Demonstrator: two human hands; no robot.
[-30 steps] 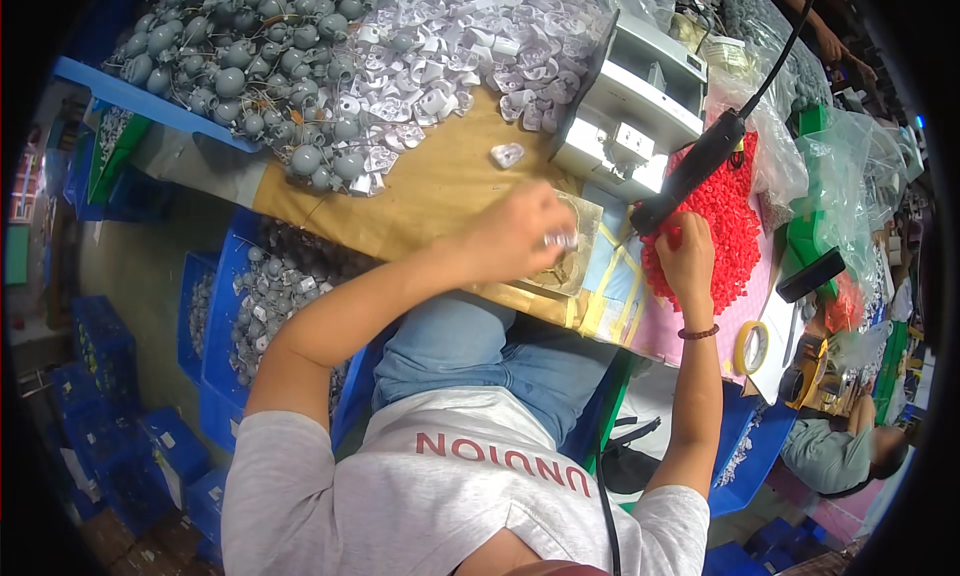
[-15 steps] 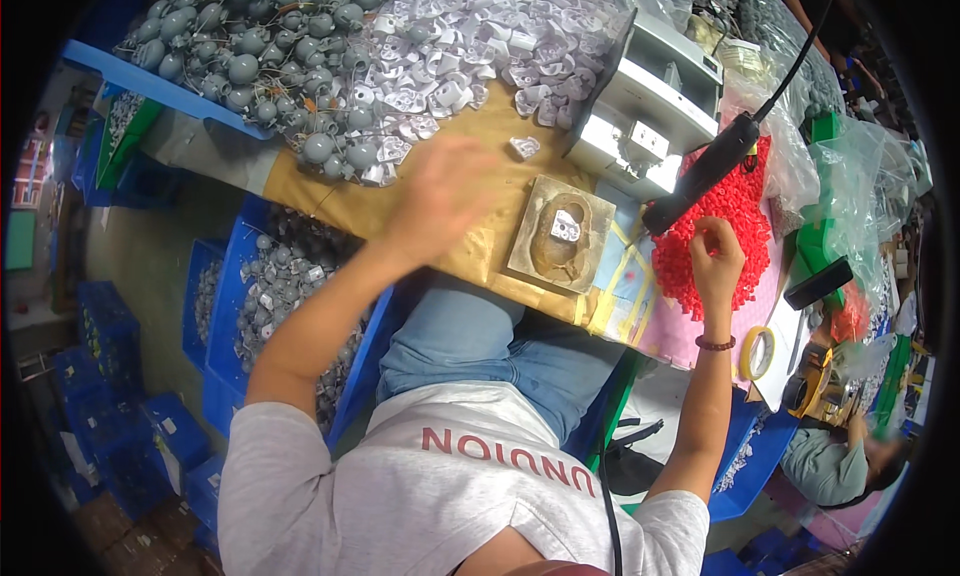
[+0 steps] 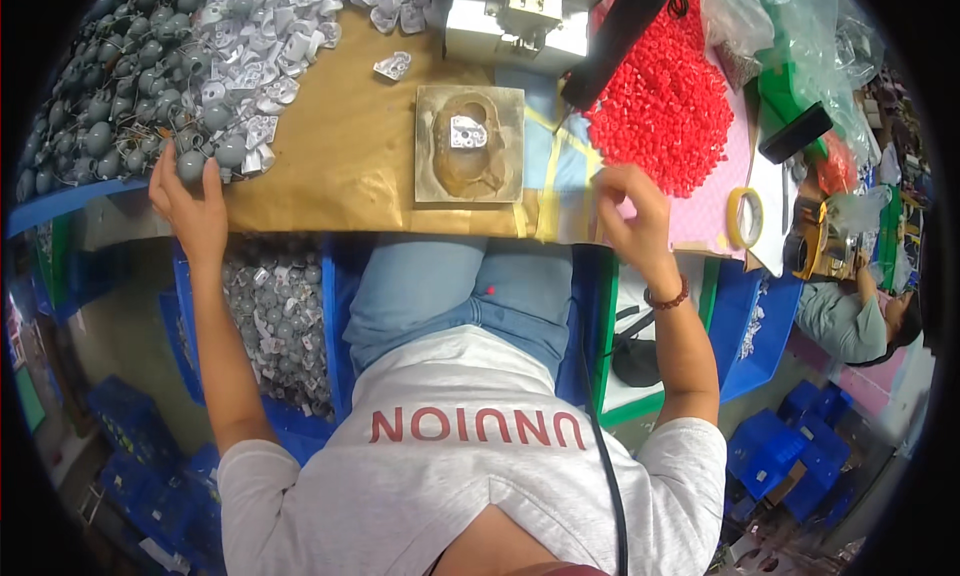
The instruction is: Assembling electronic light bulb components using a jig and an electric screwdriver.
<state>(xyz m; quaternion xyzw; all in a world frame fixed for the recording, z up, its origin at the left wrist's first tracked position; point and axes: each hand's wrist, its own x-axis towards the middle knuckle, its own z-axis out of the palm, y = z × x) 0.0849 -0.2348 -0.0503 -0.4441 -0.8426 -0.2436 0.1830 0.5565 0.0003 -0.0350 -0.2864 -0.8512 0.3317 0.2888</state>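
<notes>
My left hand (image 3: 190, 211) reaches to the front of a heap of grey round pieces with thin wires (image 3: 100, 136). Its thumb and fingers are spread on either side of one grey ball (image 3: 190, 168); whether they touch it is hard to tell. Over the table's front edge, my right hand (image 3: 637, 216) is closed in a pinch, and what it holds, if anything, is too small to make out. Between the hands stands a square block (image 3: 428, 166) with a rounded hollow. A white plastic part (image 3: 467, 133) lies in the hollow.
Small red pieces (image 3: 660, 96) are heaped right of a white device (image 3: 520, 26). White plastic parts (image 3: 265, 46) are piled at the back left, with a single one (image 3: 393, 67) apart. A tape roll (image 3: 745, 217) lies at the right. A co-worker (image 3: 850, 321) sits farther right.
My left hand has moved left to the grey pieces. My right hand has drawn back from the red heap toward the table's front edge. The view has turned and shifted.
</notes>
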